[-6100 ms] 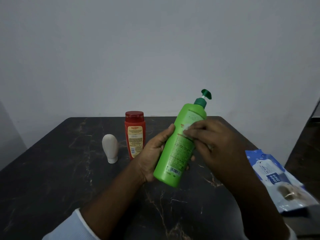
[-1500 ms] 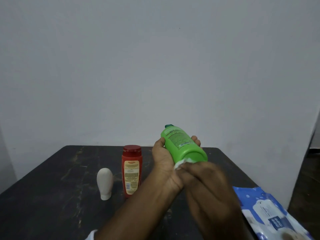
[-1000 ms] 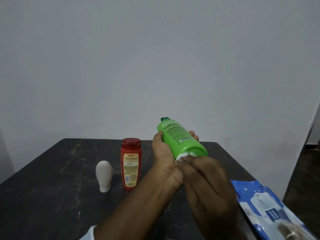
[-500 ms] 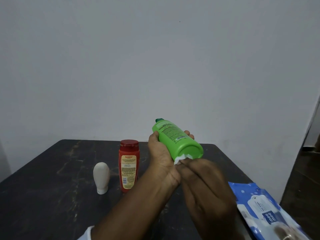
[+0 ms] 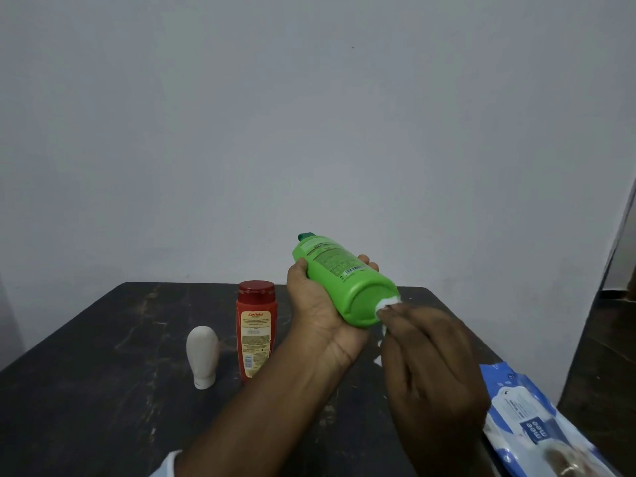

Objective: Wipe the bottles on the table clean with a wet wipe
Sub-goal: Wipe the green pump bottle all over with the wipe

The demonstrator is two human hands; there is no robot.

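Head view: left hand (image 5: 320,315) grips green bottle (image 5: 344,280); right hand (image 5: 430,366), pinching wipe (image 5: 387,302), slid rightward.

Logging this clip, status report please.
Left hand grips green bottle, tilted, base toward camera. Right hand presses wet wipe on base. Red bottle, white bottle stand aside.

A plain pale grey wall (image 5: 309,115) fills the upper two thirds of the frame, one small dark speck (image 5: 352,47) near its top centre. At the right edge a dark strip (image 5: 628,242) slants down to dark floor (image 5: 605,339), and a blue-and-white wipes pack (image 5: 537,428) lies lower right.
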